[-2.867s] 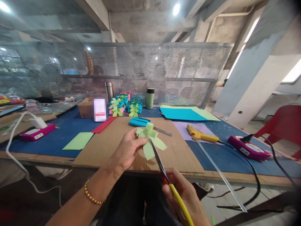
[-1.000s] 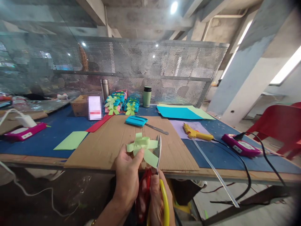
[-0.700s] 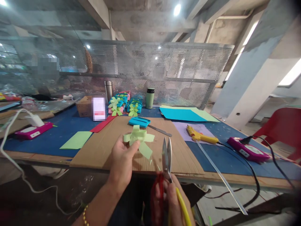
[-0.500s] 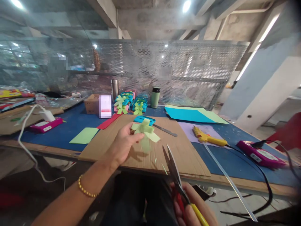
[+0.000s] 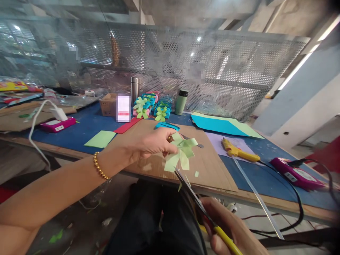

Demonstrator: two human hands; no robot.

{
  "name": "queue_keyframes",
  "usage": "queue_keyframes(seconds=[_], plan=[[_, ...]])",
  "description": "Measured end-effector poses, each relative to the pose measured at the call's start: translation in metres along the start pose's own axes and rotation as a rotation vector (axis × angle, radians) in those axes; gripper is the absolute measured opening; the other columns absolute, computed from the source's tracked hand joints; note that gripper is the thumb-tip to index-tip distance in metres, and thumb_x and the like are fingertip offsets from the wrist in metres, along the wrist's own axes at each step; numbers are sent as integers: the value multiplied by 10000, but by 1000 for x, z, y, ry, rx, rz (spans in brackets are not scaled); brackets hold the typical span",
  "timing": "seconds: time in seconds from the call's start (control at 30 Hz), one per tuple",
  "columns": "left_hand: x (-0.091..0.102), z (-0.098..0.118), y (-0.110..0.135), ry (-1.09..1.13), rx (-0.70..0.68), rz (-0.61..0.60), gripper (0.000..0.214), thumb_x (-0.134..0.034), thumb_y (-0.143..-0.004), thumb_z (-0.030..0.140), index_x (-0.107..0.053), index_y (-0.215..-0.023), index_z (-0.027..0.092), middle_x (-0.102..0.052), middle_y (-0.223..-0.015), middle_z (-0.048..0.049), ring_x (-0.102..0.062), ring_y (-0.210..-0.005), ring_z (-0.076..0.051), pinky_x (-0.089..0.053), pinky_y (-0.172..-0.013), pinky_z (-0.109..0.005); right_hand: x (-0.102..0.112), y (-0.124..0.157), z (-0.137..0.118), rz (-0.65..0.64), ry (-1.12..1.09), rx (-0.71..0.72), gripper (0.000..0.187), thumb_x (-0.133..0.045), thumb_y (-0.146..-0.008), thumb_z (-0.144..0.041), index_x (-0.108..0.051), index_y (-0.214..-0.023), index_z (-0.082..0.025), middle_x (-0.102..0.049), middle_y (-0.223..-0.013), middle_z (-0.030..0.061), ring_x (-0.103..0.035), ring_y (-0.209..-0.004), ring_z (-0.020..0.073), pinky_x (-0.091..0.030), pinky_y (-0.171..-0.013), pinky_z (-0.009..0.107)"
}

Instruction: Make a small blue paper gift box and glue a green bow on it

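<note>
My left hand [image 5: 148,143] is closed on a light green paper bow [image 5: 182,152], holding it above the front part of a brown cardboard sheet [image 5: 209,166]. A gold bead bracelet sits on that wrist. My right hand [image 5: 231,230], low at the bottom right, grips scissors [image 5: 195,202] with red and yellow handles. The blade tips reach one lower strip of the bow. Small green offcuts [image 5: 196,174] hang in the air just below the bow.
On the blue table lie a yellow glue gun [image 5: 239,151], a metal ruler [image 5: 256,196], two pink devices [image 5: 296,173] with cables, blue and green paper sheets [image 5: 220,124], a blue piece [image 5: 167,126] and finished bows [image 5: 151,108]. Two flasks [image 5: 181,102] stand by a perforated metal screen.
My left hand has swung the bow to the right and turned it. The scissors have come back up to a lower strip, and small green scraps have dropped off. The view has tilted down.
</note>
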State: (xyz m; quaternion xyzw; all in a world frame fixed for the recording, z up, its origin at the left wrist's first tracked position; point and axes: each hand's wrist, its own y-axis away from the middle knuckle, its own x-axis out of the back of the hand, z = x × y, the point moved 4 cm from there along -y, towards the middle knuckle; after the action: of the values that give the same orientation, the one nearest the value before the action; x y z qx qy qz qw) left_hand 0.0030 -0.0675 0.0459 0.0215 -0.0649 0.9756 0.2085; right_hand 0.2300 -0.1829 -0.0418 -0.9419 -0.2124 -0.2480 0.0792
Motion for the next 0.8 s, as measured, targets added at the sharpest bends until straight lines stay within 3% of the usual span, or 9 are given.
queue_keyframes(seconds=[0.27, 0.37, 0.47, 0.6, 0.73, 0.8], plan=[[-5, 5, 0, -90, 22, -280, 229, -732, -587, 102, -787, -767, 234, -711, -759, -45, -628, -624, -183, -451, -515, -275, 0, -7, 0, -35, -54, -55, 556, -796, -694, -699, -747, -1029, -257, -696, -803, 49, -608, -701, 211, -523, -585, 287], [-7, 7, -1, -120, -1, -341, 158, -706, -616, 112, -749, -693, 243, -704, -792, -40, -621, -670, -179, -452, -554, -277, 1, -7, 1, -48, -52, -64, 566, -803, -681, -702, -749, -1038, -266, -702, -809, 54, -615, -705, 217, -525, -594, 294], [-9, 8, -3, -134, -2, -358, 123, -697, -614, 115, -695, -613, 238, -681, -770, -35, -600, -678, -172, -449, -569, -275, 2, -7, 1, -48, -51, -75, 569, -825, -661, -694, -752, -1031, -268, -697, -797, 46, -608, -690, 210, -525, -600, 295], [-11, 7, -4, -130, 31, -373, 183, -717, -579, 117, -756, -686, 260, -688, -716, -24, -628, -653, -189, -481, -556, -286, 1, -6, 2, -24, -52, -85, 590, -854, -605, -705, -764, -989, -267, -677, -753, 29, -586, -638, 193, -526, -584, 296], [-8, 7, -7, -122, -8, -307, 264, -792, -487, 84, -776, -674, 270, -713, -681, -18, -648, -587, -203, -506, -529, -303, 1, -5, 4, 66, -99, -89, 645, -837, -577, -753, -762, -1004, -276, -680, -769, 28, -591, -642, 199, -537, -593, 312], [-10, 7, -7, -140, 5, -368, 255, -783, -507, 89, -782, -690, 267, -724, -719, -30, -652, -609, -209, -506, -541, -311, 2, -5, 6, 66, -108, -90, 627, -848, -574, -735, -762, -996, -279, -682, -769, 24, -587, -641, 196, -539, -595, 312]])
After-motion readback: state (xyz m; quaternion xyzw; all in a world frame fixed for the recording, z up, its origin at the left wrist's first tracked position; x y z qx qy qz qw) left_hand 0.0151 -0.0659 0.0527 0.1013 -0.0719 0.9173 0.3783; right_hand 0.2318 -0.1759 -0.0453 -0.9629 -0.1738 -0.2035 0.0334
